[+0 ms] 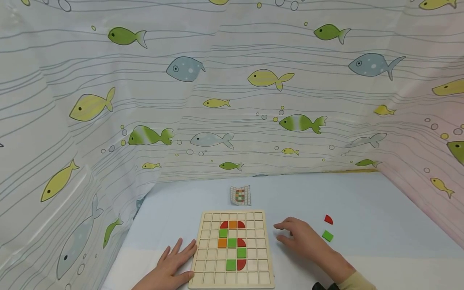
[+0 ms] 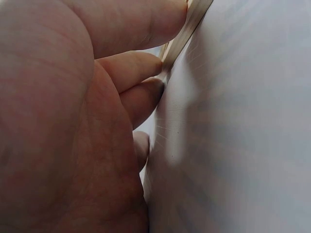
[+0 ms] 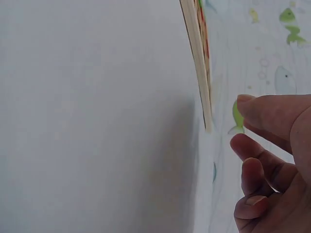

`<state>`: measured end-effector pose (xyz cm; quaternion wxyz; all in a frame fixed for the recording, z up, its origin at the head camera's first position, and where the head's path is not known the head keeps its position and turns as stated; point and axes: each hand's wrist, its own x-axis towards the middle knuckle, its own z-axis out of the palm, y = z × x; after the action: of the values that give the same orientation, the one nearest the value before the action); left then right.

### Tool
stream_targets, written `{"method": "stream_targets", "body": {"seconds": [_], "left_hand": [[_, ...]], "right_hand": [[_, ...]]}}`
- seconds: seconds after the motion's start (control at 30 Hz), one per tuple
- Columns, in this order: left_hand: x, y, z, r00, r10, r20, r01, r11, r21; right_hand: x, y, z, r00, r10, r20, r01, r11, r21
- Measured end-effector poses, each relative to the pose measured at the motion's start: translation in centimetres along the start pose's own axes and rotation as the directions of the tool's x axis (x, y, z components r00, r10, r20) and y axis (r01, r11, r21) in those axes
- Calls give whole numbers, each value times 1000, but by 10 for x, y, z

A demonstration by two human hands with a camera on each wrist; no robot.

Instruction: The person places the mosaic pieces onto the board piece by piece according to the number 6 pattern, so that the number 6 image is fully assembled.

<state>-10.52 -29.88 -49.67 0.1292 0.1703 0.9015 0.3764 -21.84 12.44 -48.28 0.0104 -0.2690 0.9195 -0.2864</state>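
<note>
A wooden grid board (image 1: 210,278) lies on the table. Green squares, orange squares and red quarter-circle pieces sit in several of its cells, among them a green square (image 1: 230,265) in a lower row. My left hand (image 1: 170,264) rests along the board's left edge, fingers spread and thumb touching the rim; in the left wrist view its fingertips meet the wooden edge (image 2: 187,36). Right of the board hovers my right hand (image 1: 302,237), fingers loosely bent, with nothing between thumb and fingers (image 3: 250,143). Beyond it lie a loose red quarter-circle piece (image 1: 328,219) and a loose green square (image 1: 328,236).
Behind the board is a small pattern card (image 1: 240,195) picturing coloured pieces on a grid. A pale cloth (image 1: 362,209) covers the table. Fish-printed curtains (image 1: 246,121) enclose the back and both sides. A dark object (image 1: 324,286) shows at the right wrist.
</note>
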Motion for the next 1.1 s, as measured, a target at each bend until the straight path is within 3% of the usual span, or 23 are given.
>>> {"method": "stream_targets", "body": {"seconds": [0.17, 0.43, 1.1], "left_hand": [[0, 1, 0, 1000, 22, -7, -21, 999, 27], [0, 6, -2, 1000, 16, 5, -16, 1000, 27], [1, 1, -1, 1000, 12, 10, -12, 1000, 4]], "right_hand": [[-2, 12, -3, 998, 44, -44, -44, 999, 8], [-4, 36, -21, 977, 202, -73, -200, 979, 34], [-20, 110, -61, 958, 255, -130, -263, 964, -47]]}}
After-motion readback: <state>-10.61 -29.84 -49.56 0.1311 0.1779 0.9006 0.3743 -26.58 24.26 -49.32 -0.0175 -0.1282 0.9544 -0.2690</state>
